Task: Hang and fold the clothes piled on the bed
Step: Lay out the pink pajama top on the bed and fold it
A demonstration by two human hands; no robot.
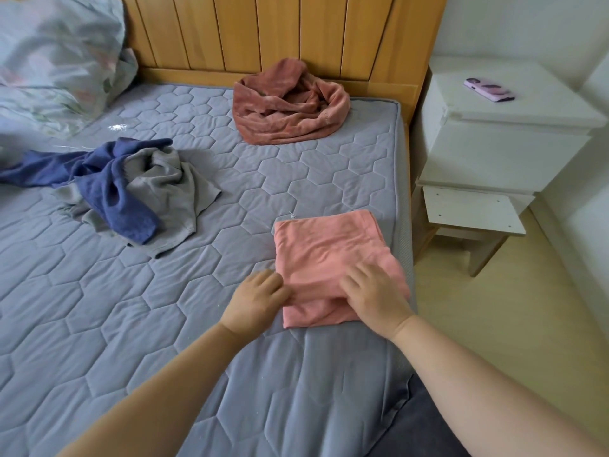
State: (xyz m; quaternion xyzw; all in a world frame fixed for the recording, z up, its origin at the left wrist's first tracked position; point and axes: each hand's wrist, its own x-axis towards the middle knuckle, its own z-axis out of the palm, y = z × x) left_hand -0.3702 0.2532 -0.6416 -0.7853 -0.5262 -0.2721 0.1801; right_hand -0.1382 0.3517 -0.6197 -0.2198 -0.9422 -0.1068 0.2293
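Note:
A folded pink garment lies flat near the right edge of the bed. My right hand rests on its near right part with fingers spread. My left hand is at the garment's near left edge, fingers curled at the fabric fold. A crumpled rust-red garment sits by the headboard. A tangled heap of a dark blue garment and a grey garment lies at the left middle of the bed.
A wooden headboard stands at the back. A floral pillow and bedding fill the far left corner. A white nightstand with a pink phone stands right of the bed, over pale floor.

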